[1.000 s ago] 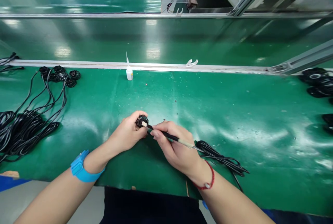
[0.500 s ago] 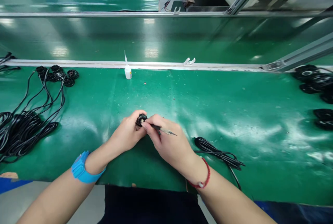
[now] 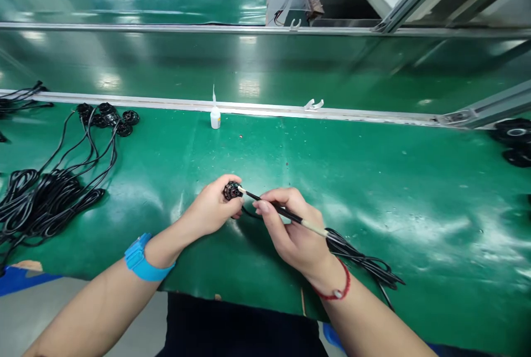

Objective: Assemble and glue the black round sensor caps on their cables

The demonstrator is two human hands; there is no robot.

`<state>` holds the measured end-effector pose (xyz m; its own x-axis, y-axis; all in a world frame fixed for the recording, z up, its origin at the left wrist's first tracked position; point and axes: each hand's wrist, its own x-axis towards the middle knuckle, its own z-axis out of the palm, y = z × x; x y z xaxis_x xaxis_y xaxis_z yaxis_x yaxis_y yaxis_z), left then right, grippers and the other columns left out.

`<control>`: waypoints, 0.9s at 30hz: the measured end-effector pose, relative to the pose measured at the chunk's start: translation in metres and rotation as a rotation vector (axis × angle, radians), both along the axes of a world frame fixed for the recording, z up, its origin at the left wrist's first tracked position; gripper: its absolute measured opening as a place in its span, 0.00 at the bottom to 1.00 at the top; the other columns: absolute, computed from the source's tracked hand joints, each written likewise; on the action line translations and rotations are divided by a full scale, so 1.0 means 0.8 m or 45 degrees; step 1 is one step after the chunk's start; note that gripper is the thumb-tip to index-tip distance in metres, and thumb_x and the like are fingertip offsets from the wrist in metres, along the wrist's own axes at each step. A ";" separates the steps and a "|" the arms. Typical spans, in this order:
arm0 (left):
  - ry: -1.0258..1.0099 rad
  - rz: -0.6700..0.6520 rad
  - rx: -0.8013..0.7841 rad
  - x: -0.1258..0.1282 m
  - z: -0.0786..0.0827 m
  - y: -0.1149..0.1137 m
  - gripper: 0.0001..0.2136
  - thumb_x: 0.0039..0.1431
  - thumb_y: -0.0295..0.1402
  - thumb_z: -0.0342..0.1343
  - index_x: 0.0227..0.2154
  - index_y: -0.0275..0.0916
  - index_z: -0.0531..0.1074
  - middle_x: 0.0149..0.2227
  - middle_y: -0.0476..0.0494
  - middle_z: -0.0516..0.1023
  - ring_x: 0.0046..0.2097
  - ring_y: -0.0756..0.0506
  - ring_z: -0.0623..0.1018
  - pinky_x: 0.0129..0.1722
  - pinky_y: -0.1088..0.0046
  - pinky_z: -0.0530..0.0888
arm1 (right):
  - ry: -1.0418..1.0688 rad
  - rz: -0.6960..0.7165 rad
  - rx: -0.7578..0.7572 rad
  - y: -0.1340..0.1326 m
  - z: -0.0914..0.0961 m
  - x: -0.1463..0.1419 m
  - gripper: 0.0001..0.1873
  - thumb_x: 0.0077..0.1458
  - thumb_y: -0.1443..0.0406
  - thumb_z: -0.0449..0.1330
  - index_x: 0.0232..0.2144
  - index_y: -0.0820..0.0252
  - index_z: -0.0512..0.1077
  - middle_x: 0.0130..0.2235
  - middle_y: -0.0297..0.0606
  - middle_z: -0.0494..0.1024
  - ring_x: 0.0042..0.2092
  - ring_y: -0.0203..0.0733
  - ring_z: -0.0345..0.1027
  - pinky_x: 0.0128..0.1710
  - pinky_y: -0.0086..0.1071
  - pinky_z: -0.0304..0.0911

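Round black part [image 3: 231, 191] held near the desk's [image 3: 398, 202] front edge
Left hand [image 3: 212, 205] angled inward, fingers curled around it; right hand [image 3: 296, 230] slanting in, fingers pinched on a slim tool [image 3: 291, 214], pale tip at the part

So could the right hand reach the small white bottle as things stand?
Probably yes: nothing seems to block the way from the right hand to the white bottle, though that hand's grip is on a thin tool.

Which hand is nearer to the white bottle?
Left. The left hand is on the person's side of the white bottle; the right hand is farther away, to the right.
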<state>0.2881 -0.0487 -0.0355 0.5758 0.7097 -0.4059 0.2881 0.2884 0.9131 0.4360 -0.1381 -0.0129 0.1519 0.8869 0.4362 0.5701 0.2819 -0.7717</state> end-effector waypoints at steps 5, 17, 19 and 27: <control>-0.023 0.016 -0.025 0.002 -0.002 0.001 0.16 0.50 0.27 0.56 0.44 0.39 0.65 0.26 0.54 0.73 0.25 0.50 0.76 0.27 0.75 0.72 | -0.182 0.039 0.042 0.003 -0.003 -0.002 0.05 0.61 0.71 0.55 0.36 0.56 0.66 0.29 0.33 0.75 0.27 0.35 0.69 0.28 0.28 0.64; 0.131 0.012 0.245 0.001 -0.001 -0.005 0.13 0.50 0.27 0.53 0.41 0.39 0.68 0.24 0.55 0.71 0.25 0.51 0.70 0.24 0.78 0.65 | -0.376 -0.048 0.121 -0.004 -0.011 -0.028 0.07 0.61 0.75 0.56 0.35 0.58 0.65 0.30 0.37 0.75 0.29 0.39 0.71 0.30 0.30 0.67; 0.145 -0.002 0.254 0.001 0.000 -0.005 0.13 0.51 0.29 0.53 0.41 0.39 0.68 0.23 0.55 0.70 0.25 0.51 0.69 0.23 0.78 0.64 | -0.265 -0.083 0.066 -0.003 -0.012 -0.025 0.06 0.62 0.73 0.55 0.37 0.57 0.66 0.30 0.35 0.75 0.29 0.39 0.72 0.28 0.30 0.67; 0.114 -0.059 0.286 -0.003 -0.003 -0.002 0.12 0.51 0.29 0.54 0.40 0.39 0.68 0.23 0.56 0.68 0.24 0.52 0.67 0.23 0.78 0.63 | -0.147 0.064 0.021 0.001 -0.009 -0.013 0.06 0.62 0.72 0.54 0.35 0.56 0.65 0.29 0.33 0.74 0.29 0.37 0.71 0.30 0.28 0.66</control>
<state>0.2859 -0.0506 -0.0376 0.5788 0.7614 -0.2919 0.3791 0.0656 0.9230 0.4254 -0.1375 -0.0203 0.0549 0.8848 0.4628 0.6399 0.3246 -0.6965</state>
